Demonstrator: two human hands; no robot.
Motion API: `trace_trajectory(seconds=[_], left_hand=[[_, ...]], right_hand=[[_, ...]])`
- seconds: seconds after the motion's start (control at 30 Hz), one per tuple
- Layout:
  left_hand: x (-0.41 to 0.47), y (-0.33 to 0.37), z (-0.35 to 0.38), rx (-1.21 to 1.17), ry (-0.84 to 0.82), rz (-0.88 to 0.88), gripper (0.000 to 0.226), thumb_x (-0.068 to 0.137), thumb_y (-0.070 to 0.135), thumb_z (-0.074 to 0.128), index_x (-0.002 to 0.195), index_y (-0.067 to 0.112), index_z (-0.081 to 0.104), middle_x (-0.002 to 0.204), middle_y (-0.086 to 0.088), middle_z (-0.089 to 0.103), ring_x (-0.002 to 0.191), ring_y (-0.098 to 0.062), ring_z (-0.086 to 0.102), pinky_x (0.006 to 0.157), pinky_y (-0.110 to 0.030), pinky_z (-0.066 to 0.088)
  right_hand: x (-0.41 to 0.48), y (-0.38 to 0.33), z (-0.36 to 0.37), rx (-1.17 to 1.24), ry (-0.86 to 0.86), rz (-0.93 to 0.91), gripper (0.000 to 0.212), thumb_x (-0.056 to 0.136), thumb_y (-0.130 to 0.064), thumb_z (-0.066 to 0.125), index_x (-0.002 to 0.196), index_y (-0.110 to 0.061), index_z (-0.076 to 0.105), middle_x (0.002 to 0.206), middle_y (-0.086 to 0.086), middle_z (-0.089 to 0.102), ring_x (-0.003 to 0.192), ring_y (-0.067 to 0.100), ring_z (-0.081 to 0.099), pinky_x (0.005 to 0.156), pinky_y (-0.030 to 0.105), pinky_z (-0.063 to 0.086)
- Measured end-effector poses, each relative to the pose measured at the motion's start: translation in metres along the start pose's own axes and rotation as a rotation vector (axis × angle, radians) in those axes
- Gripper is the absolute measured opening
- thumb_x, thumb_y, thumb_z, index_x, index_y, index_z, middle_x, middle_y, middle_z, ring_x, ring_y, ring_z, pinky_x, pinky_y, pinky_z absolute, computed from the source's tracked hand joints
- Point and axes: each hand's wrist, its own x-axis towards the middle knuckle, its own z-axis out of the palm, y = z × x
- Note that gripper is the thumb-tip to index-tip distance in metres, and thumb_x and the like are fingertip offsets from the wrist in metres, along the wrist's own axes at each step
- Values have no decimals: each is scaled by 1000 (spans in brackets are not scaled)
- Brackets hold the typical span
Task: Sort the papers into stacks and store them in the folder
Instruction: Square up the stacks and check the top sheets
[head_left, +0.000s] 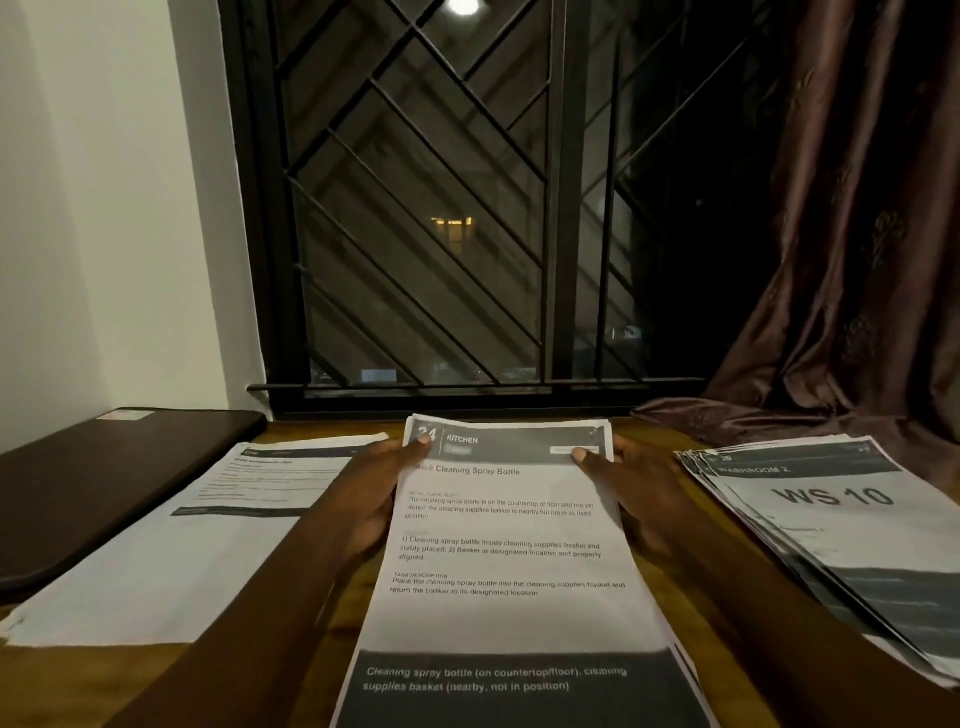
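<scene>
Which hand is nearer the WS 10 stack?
Right. The right hand grips the right edge of the kitchen papers, beside the WS 10 stack; the left hand grips their left edge, farther away.

Left hand (374, 493) and right hand (641, 493) on far corners of KITCHEN stack (509, 551), thumbs on top; dark folder (104, 478), perhaps, leftmost.

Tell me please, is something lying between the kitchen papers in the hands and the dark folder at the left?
Yes. A pile of white sheets lies on the table between the kitchen papers and the folder.
</scene>
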Motion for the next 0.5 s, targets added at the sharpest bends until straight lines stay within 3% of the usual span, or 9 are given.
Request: trace_trajectory(seconds=[0.13,0.27,0.33,0.4,0.5], left_hand=[[4,-9,5,67,124,97,23,98,22,56,108,5,66,97,-19,74,92,-39,71,91,-58,52],[1,-14,19,49,202,180,19,97,18,57,104,4,69,89,-17,75,80,-33,73,79,-48,59],[-2,-13,22,52,186,199,18,95,18,61,103,4,68,88,-17,75,78,-32,74,72,-43,61],[-4,-11,20,58,187,227,16,92,16,64,100,3,67,86,-16,75,72,-27,74,56,-30,58],[-4,-11,16,45,213,237,18,90,13,66,104,0,66,88,-17,75,75,-31,74,63,-35,59]], right_hand=[[-1,4,4,-30,-4,-7,12,90,-20,65,101,-16,66,94,4,74,79,18,72,63,26,55],[-3,4,2,-42,9,4,14,90,-18,64,104,-16,67,97,6,74,85,21,71,75,34,57],[-4,4,1,-38,7,9,16,91,-17,63,107,-15,67,97,6,73,86,22,71,74,34,56],[-5,3,1,-26,-8,1,15,91,-17,62,106,-15,67,97,6,73,85,21,71,69,31,55],[-6,2,4,-29,-33,0,12,91,-17,63,102,-16,67,96,6,74,84,21,71,68,31,55]])
